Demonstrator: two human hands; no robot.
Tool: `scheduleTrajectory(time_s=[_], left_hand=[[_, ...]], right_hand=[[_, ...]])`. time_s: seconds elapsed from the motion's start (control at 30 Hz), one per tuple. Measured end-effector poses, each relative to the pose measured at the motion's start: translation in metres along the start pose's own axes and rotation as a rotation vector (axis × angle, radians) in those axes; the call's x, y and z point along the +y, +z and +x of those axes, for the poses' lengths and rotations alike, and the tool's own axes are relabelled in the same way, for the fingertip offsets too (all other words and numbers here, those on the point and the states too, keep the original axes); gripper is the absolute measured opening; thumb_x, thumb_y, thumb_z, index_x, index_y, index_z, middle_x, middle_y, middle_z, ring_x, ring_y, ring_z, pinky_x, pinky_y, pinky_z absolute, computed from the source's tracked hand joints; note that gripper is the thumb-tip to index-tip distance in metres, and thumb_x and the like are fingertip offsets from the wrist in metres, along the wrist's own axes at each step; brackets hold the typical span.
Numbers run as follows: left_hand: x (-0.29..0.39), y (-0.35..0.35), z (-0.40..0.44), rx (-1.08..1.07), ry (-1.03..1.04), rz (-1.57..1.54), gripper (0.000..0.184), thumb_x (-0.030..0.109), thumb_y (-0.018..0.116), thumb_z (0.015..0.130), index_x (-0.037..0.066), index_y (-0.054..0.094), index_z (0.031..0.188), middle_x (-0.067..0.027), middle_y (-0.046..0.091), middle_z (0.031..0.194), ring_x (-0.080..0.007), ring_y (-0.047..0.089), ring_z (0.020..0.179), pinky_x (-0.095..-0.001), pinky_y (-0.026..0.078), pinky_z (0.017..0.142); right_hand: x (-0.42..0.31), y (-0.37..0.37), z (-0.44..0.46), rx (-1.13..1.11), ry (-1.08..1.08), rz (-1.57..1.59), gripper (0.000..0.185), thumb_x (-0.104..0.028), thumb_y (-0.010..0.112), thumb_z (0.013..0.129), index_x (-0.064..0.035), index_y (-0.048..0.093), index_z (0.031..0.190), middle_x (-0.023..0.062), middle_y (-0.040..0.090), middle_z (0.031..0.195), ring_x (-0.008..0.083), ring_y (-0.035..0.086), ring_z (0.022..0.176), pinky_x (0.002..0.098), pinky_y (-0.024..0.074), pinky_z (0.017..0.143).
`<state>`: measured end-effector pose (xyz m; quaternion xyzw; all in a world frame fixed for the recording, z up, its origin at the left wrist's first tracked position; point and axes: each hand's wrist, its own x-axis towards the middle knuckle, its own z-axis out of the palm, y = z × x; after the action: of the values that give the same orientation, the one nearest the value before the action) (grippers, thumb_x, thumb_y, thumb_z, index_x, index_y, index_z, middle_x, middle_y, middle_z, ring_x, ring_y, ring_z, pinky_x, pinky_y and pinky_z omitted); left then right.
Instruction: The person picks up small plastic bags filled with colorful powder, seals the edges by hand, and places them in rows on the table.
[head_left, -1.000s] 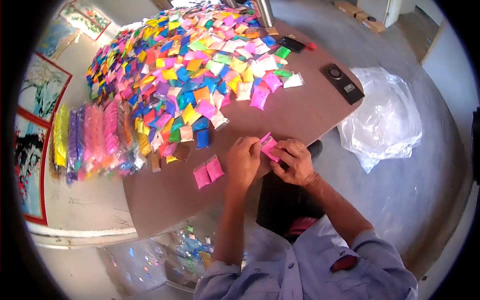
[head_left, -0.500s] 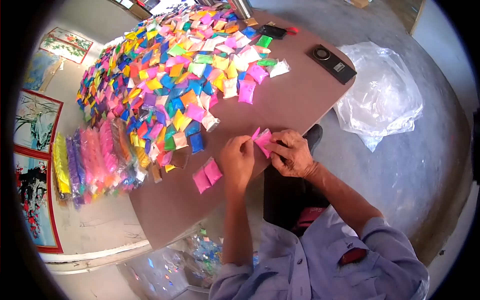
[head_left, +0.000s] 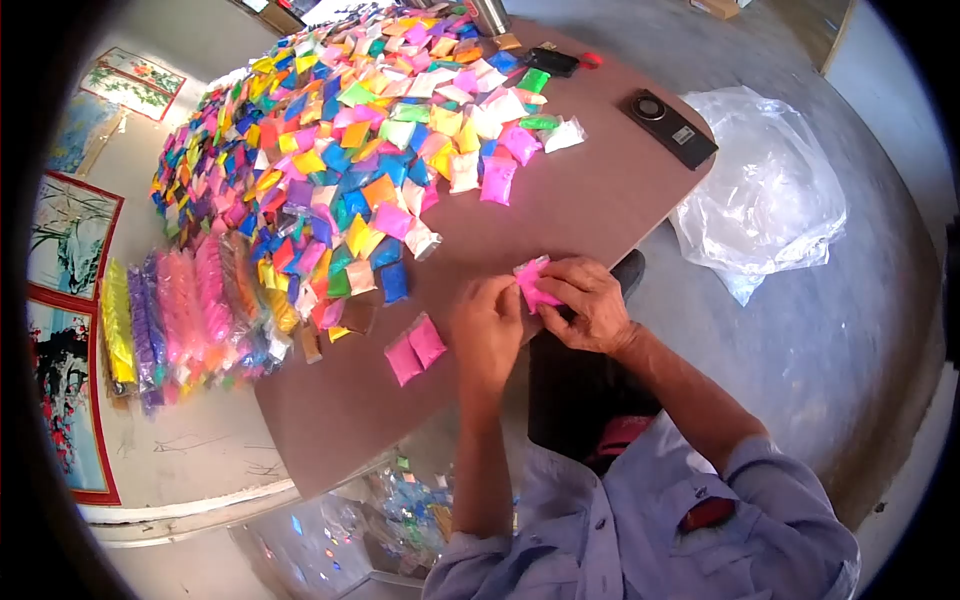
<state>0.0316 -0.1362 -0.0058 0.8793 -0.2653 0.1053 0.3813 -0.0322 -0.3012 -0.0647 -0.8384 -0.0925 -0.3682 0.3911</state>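
Near the table's front edge, my right hand [head_left: 588, 308] grips a small pink packet [head_left: 537, 286] with its fingers curled over the right side. My left hand [head_left: 487, 325] is closed at the packet's left edge, its thumb and fingertips pinched there. Those left fingertips are partly hidden, and slightly blurred. Beside my left wrist, two pink packets [head_left: 415, 350] lie side by side on the brown table [head_left: 340, 420].
A large heap of colourful small packets [head_left: 330, 150] covers the table's far left. Filled clear bags [head_left: 190, 310] stand along the left edge. A black device with a round dial [head_left: 660, 125] lies at the right. Beyond it, a clear plastic bag [head_left: 760, 190] rests on the floor.
The pink piece that stuck up at my left fingertips no longer shows apart from the packet. My left hand has shifted slightly right and turned against the packet's edge. My right hand keeps its hold.
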Motion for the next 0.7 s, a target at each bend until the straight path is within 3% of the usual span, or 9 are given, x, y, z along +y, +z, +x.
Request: scheduleTrajectory(time_s=[0.27,0.47,0.67,0.7], left_hand=[[-0.019,0.011,0.019,-0.049,-0.007,0.215,0.008,0.009,0.068,0.09,0.005,0.07,0.096,-0.0181,0.067,0.089,-0.0386,0.066,0.082,-0.045,0.053,0.071],[0.009,0.006,0.022,-0.176,0.051,0.196,0.005,0.009,0.067,0.09,0.006,0.07,0.093,-0.0169,0.068,0.089,-0.0391,0.066,0.081,-0.0459,0.052,0.071],[-0.024,0.007,0.035,-0.083,0.041,0.226,0.006,0.011,0.071,0.088,0.008,0.069,0.092,-0.016,0.068,0.088,-0.0388,0.067,0.082,-0.0468,0.053,0.073],[-0.02,0.002,0.033,-0.118,0.014,0.217,0.012,0.016,0.07,0.089,0.007,0.067,0.096,-0.0173,0.069,0.096,-0.0411,0.067,0.087,-0.0494,0.054,0.076]], right_hand=[[0.0,0.001,0.0,0.0,-0.025,-0.008,0.032,-0.011,0.078,0.072,-0.0066,0.073,0.104,0.0107,0.068,0.11,0.0328,0.067,0.101,0.044,0.0541,0.089],[0.002,0.003,-0.002,0.026,-0.024,0.01,0.033,-0.012,0.077,0.073,-0.0071,0.073,0.105,0.0106,0.068,0.111,0.0328,0.067,0.1,0.0442,0.0538,0.088],[0.001,-0.001,0.003,-0.042,-0.015,-0.022,0.033,-0.014,0.075,0.075,-0.0081,0.072,0.108,0.0121,0.066,0.114,0.0341,0.065,0.104,0.0461,0.0518,0.093],[0.0,-0.001,0.0,-0.058,0.001,-0.016,0.033,-0.015,0.074,0.076,-0.0087,0.072,0.108,0.0131,0.066,0.115,0.0349,0.064,0.106,0.0471,0.0508,0.095]])
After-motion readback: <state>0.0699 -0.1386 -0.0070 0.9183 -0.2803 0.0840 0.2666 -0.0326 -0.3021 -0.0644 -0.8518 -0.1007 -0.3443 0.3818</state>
